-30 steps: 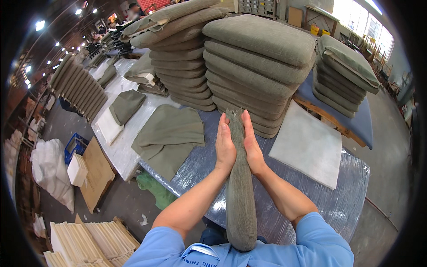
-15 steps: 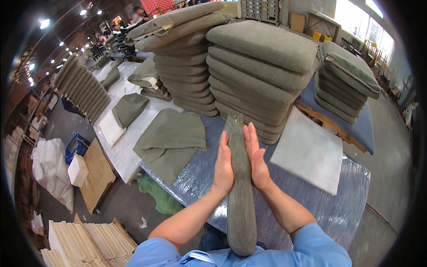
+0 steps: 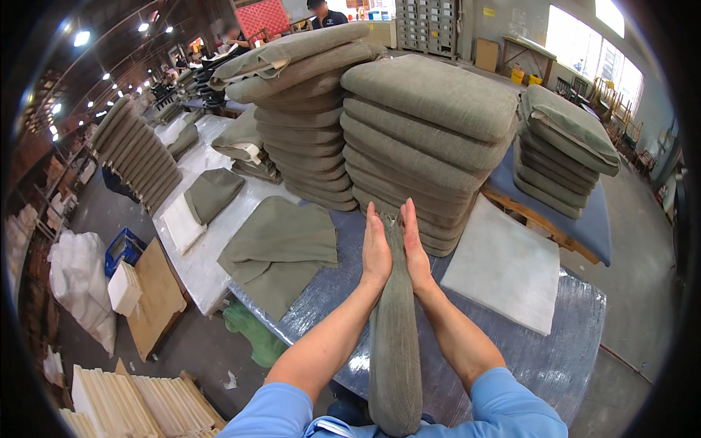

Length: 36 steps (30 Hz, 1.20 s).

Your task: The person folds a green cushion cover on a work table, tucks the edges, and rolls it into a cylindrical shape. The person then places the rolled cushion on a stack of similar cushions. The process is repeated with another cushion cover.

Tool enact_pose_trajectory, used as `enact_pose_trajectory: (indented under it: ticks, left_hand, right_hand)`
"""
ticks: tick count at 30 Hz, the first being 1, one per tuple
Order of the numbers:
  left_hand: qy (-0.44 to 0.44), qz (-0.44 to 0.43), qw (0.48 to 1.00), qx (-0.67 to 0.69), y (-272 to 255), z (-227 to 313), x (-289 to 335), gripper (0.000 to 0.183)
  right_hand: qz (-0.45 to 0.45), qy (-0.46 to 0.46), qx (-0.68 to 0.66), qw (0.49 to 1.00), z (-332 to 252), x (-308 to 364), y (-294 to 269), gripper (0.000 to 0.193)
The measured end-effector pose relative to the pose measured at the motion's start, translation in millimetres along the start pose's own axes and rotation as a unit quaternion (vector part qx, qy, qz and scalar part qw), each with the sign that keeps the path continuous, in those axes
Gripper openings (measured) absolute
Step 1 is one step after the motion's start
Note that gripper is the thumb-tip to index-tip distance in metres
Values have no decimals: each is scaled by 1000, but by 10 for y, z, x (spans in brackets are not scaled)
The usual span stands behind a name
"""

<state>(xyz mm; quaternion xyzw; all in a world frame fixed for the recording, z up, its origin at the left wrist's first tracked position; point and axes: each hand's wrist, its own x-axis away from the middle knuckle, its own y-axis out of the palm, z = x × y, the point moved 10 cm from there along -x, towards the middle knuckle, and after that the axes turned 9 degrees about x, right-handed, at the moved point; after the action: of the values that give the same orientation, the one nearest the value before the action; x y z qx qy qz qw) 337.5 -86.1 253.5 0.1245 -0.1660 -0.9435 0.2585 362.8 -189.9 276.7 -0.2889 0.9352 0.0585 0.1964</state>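
A grey-green fabric-covered cushion stands on edge in front of me, its near end close to my shirt. Frayed threads stick out of its narrower far end. My left hand lies flat along the left side of that end, fingers straight and pointing away. On the opposite side my right hand is flat too, so both palms squeeze the cushion between them. Just beyond my fingertips rises a tall stack of similar cushions. Left of my hands a loose grey-green cover is spread on the plastic-wrapped table.
A white foam pad lies to the right. More cushion stacks stand at far left and right. Another cover is half over a white pad. Boards, cardboard and a white sack are at lower left.
Both hands have slid toward the cushion's far end and come closer together, narrowing it there. The whole scene sits slightly lower in view.
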Motion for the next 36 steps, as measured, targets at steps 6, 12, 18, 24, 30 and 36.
enact_pose_trajectory:
  ticks: [6,12,18,24,30,36]
  left_hand:
    - [-24,-1,1000,13,-98,-105,-27,83]
    - [-163,-57,984,-34,-78,-132,-383,86]
    - [-113,-16,993,-38,-271,-360,-501,86]
    - [25,24,998,-59,-334,-286,-499,80]
    - [23,-57,984,-165,-7,78,-217,78]
    - [39,-22,995,-85,-137,144,17,77]
  right_hand:
    - [-48,-4,51,998,-82,-56,92,99]
    - [-75,83,-57,992,199,-436,131,106]
    - [-103,56,-30,993,181,-527,300,99]
    - [-89,26,70,993,54,-538,222,93]
    - [-26,87,-23,996,177,21,-62,99]
    - [-92,64,8,994,-223,224,296,103]
